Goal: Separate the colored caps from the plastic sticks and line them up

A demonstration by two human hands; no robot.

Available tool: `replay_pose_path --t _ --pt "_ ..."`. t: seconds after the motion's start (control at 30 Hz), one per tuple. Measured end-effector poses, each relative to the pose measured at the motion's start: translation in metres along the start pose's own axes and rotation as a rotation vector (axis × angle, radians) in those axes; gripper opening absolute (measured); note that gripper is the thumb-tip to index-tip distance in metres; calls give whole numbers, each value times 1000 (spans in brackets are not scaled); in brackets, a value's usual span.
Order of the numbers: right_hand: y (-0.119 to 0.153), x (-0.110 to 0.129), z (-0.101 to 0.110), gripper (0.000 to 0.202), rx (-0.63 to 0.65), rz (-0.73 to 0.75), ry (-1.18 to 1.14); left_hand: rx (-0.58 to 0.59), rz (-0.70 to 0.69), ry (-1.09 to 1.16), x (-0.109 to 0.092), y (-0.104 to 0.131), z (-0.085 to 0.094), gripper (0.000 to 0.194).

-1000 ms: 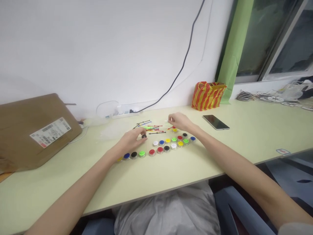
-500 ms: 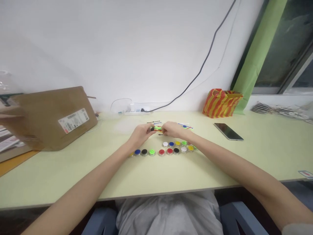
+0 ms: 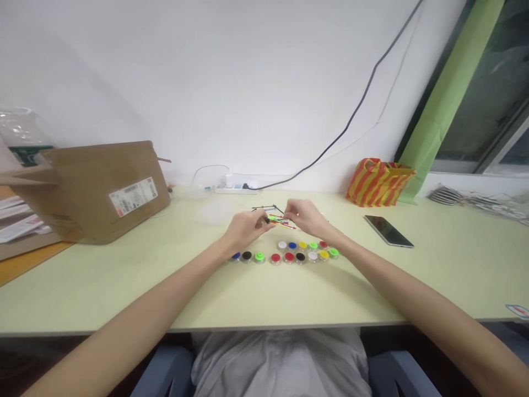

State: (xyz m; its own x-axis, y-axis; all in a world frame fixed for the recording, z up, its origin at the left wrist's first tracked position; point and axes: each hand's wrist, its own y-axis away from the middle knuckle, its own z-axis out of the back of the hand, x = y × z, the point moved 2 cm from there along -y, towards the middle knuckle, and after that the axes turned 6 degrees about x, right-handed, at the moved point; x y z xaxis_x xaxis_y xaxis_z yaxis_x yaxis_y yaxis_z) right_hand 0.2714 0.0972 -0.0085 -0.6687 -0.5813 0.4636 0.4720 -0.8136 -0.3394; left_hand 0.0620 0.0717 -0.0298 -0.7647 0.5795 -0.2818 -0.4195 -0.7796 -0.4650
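My left hand (image 3: 247, 227) is closed with its fingertips on a small black piece (image 3: 266, 220), beside a loose pile of thin coloured sticks (image 3: 281, 222). My right hand (image 3: 305, 216) is pinched at the right side of that pile, by the end of a dark stick; exactly what its fingers grip is too small to make out. Nearer the front edge lie two rows of small round clear pieces with coloured tops, among them a green one (image 3: 259, 257), a red one (image 3: 275, 258) and a white one (image 3: 282, 246).
A cardboard box (image 3: 99, 193) stands at the left. A power strip (image 3: 235, 190) lies by the wall, with a black cable (image 3: 347, 125) rising from it. At the right are a phone (image 3: 388, 230), a striped bag (image 3: 378, 183) and a green curtain (image 3: 452, 94).
The view has shifted slightly. My right hand has moved a little right, away from my left, showing more of the sticks between them. A dark stick now slants near my right fingertips.
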Motion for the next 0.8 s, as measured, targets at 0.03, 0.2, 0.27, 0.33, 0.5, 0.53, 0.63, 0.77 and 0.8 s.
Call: replay_pose_path --t 0.03,0.2,0.27,0.33,0.5,0.53,0.63,0.77,0.8 --pt "4 3 0 9 -41 14 -161 5 -7 -2 -2 0 -1 34" --pt "21 14 -15 36 -197 16 -717 42 -67 -20 -12 1 -5 30" --pt "25 14 -23 40 -168 13 -818 45 -82 -44 -15 2 -6 28" --pt "28 12 -29 40 -126 33 -883 37 -99 -67 -16 2 -5 27" --pt "31 7 -34 36 -114 76 -981 -43 -154 -53 -16 3 -3 32" --pt "31 7 -34 35 -119 69 -985 -57 -168 -38 -15 4 -3 33" --pt "30 6 -34 35 -121 37 -976 -88 -199 4 -16 5 -5 36" --pt "30 8 -33 37 -125 54 -966 -126 -196 82 -21 6 -3 41" --pt "31 9 -33 36 -135 72 -949 -128 -183 115 -23 7 -1 41"
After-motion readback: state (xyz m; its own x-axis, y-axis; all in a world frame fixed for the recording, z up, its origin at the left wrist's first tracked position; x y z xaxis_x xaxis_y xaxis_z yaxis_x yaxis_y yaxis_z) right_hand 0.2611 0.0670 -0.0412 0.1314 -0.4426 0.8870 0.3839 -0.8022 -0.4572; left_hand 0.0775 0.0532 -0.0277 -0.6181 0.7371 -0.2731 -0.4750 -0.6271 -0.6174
